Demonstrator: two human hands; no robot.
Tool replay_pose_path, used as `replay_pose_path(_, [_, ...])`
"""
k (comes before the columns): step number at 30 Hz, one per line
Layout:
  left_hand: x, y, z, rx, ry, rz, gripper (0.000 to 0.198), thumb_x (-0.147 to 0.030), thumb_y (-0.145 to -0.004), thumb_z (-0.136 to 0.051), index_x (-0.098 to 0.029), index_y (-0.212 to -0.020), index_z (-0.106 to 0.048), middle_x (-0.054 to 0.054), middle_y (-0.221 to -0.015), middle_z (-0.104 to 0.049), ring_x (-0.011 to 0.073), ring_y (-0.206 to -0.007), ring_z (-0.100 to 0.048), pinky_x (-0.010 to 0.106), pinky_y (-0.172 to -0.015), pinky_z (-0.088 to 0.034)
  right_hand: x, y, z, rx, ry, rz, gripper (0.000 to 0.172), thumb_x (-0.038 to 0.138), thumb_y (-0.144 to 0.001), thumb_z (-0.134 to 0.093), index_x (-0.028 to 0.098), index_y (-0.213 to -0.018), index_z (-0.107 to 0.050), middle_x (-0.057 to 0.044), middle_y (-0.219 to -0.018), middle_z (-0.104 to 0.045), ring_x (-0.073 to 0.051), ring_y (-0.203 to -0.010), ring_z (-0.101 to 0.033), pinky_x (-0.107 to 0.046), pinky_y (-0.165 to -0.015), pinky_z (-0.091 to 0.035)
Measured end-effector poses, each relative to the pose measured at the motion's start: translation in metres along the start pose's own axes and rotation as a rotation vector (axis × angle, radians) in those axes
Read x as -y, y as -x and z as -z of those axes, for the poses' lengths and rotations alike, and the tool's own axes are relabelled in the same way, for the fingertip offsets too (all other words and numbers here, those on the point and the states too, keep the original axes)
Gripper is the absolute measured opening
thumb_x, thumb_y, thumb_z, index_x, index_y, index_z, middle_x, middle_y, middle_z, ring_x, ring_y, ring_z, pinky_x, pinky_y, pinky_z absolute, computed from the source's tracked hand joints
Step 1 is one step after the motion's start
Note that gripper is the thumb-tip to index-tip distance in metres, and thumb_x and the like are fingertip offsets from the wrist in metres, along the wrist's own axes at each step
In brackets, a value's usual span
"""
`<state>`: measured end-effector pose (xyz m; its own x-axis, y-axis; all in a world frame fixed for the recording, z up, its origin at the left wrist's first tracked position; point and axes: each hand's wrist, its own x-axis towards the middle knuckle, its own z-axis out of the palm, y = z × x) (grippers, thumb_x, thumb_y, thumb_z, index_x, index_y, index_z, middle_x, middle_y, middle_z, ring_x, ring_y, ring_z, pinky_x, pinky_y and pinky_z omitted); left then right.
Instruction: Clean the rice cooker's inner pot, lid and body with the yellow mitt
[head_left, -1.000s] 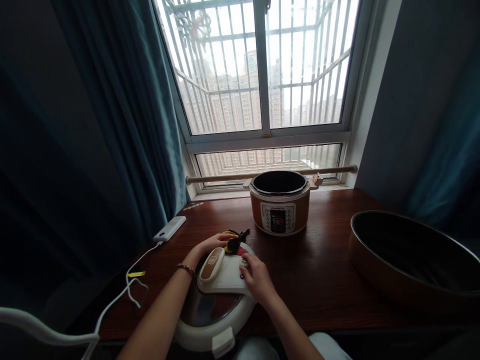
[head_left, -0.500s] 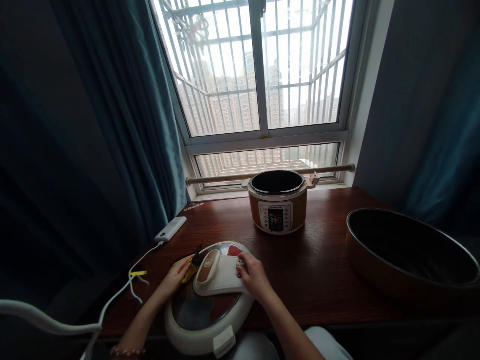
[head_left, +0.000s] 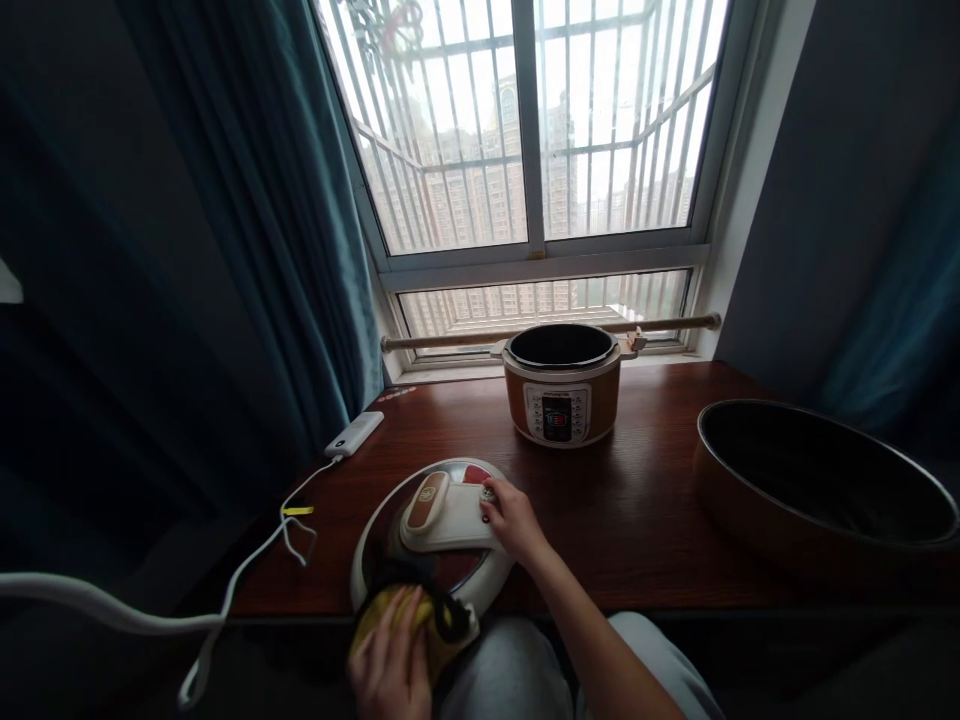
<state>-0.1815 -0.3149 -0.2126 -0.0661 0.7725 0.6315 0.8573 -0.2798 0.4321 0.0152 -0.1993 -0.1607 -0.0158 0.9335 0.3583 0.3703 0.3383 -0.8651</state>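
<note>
A round pressure cooker lid (head_left: 457,570) with a white rim, a shiny top and a brown-and-white handle lies at the table's front edge. My left hand (head_left: 394,655) presses a yellow and black cloth (head_left: 442,615) onto the near part of its rim. At the lid's right side, my right hand (head_left: 514,520) has its fingers closed around the small valve knob (head_left: 488,494). Behind the lid stands the electric pressure cooker body (head_left: 562,390), uncovered, with a dark inner pot and a control panel.
A large dark-lined pot (head_left: 810,480) stands on the right of the brown table (head_left: 600,530). A white power bank (head_left: 354,435) with a white cable (head_left: 255,560) lies on the left. The barred window (head_left: 532,130) and blue curtain (head_left: 247,200) rise behind.
My left hand has moved with the cloth from the lid's left side down to its near rim. My right hand stays at the valve knob. The view has shifted slightly.
</note>
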Motion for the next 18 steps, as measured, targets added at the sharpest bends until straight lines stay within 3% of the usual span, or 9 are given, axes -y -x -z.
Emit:
replay_pose_path(2, [-0.027,0.002,0.003,0.127,0.090,-0.112,0.035,-0.029,-0.087,-0.042,-0.032,-0.118,-0.058,0.004,-0.120,-0.061,0.0255,-0.113,-0.052,0.043,-0.094,-0.044,-0.002,-0.001,0.001,0.000,-0.022,0.006,0.035,0.012,-0.074,-0.056,0.018,-0.109,-0.060,-0.007,-0.110,-0.063,-0.018,-0.102,-0.057,-0.032,-0.092,-0.041])
replay_pose_path(4, [-0.048,-0.004,0.009,0.158,0.163,-0.181,0.037,-0.026,-0.087,-0.043,-0.033,-0.121,-0.055,0.001,-0.123,-0.059,0.0235,-0.115,-0.050,0.040,-0.093,-0.046,-0.002,-0.002,0.003,-0.004,-0.046,0.016,0.041,0.012,-0.072,-0.058,0.018,-0.113,-0.059,-0.006,-0.113,-0.062,-0.018,-0.105,-0.056,-0.032,-0.094,-0.041])
replay_pose_path(7, [-0.069,-0.026,0.019,0.091,0.198,-0.209,0.039,-0.023,-0.087,-0.045,-0.031,-0.124,-0.052,0.002,-0.125,-0.056,0.0231,-0.116,-0.049,0.040,-0.095,-0.045,0.006,-0.004,0.011,-0.074,-0.129,-0.003,0.045,0.017,-0.071,-0.061,0.018,-0.116,-0.058,-0.007,-0.115,-0.062,-0.020,-0.107,-0.056,-0.034,-0.096,-0.040])
replay_pose_path(10, [-0.085,-0.056,0.022,0.002,0.189,-0.214,0.038,-0.022,-0.088,-0.045,-0.028,-0.124,-0.051,0.004,-0.125,-0.055,0.0237,-0.117,-0.048,0.043,-0.097,-0.042,0.027,0.000,0.023,-0.198,-0.403,-0.040,0.036,0.030,-0.077,-0.059,0.016,-0.110,-0.061,-0.009,-0.113,-0.063,-0.021,-0.106,-0.058,-0.034,-0.094,-0.042])
replay_pose_path(12, [-0.097,-0.075,0.015,-0.032,0.184,-0.219,0.037,-0.023,-0.087,-0.047,-0.026,-0.123,-0.051,0.006,-0.125,-0.055,0.0250,-0.117,-0.047,0.045,-0.099,-0.039,0.042,0.007,0.032,-0.174,-0.655,-0.038,0.038,0.040,-0.082,-0.053,0.018,-0.113,-0.059,-0.009,-0.118,-0.061,-0.021,-0.108,-0.057,-0.033,-0.091,-0.045])
replay_pose_path(14, [-0.111,-0.091,0.000,-0.026,0.222,-0.220,0.039,-0.022,-0.085,-0.049,-0.023,-0.124,-0.049,0.008,-0.125,-0.055,0.0255,-0.119,-0.047,0.047,-0.101,-0.037,0.053,0.014,0.039,-0.065,-0.857,-0.052,0.043,0.044,-0.082,-0.054,0.020,-0.118,-0.056,-0.007,-0.122,-0.058,-0.021,-0.110,-0.056,-0.033,-0.089,-0.046])
replay_pose_path(16, [-0.127,-0.104,-0.015,0.049,0.318,-0.219,0.045,-0.019,-0.084,-0.048,-0.021,-0.129,-0.041,0.010,-0.128,-0.052,0.0239,-0.121,-0.046,0.045,-0.103,-0.037,0.056,0.017,0.046,0.016,-0.989,-0.135,0.046,0.041,-0.075,-0.063,0.020,-0.115,-0.057,-0.007,-0.116,-0.062,-0.021,-0.103,-0.060,-0.032,-0.087,-0.048])
replay_pose_path(18, [-0.140,-0.113,-0.027,0.159,0.415,-0.226,0.053,-0.017,-0.083,-0.048,-0.019,-0.133,-0.034,0.012,-0.133,-0.048,0.0230,-0.124,-0.044,0.043,-0.103,-0.037,0.051,0.016,0.051,-0.003,-1.084,-0.260,0.043,0.036,-0.068,-0.071,0.017,-0.105,-0.060,-0.006,-0.099,-0.068,-0.020,-0.089,-0.064,-0.031,-0.081,-0.050])
